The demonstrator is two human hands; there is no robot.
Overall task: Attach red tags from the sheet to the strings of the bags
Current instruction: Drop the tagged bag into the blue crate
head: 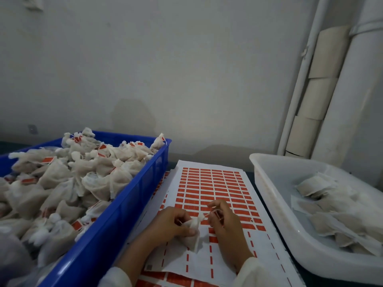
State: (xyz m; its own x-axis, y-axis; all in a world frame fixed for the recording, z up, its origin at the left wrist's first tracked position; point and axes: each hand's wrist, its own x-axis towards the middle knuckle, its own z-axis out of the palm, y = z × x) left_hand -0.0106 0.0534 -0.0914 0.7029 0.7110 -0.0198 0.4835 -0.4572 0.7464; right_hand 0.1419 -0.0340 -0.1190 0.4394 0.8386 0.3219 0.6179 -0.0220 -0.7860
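bags (62,183): thin matt gauzy cloth
sheet (213,187): matt white paper
crate (132,195): blue glossy plastic
tub (275,195): translucent white plastic

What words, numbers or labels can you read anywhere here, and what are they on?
None can be read.
Red tags on the sheet: any print is too blurred to read.
Small dark square mark at the sheet's near left edge: possibly a code, too small to read.
Tags on the bags in the blue crate: too small to read.

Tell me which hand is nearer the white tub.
Right. The right hand works over the sheet's right half, beside the white tub; the left hand sits farther left, toward the blue crate.
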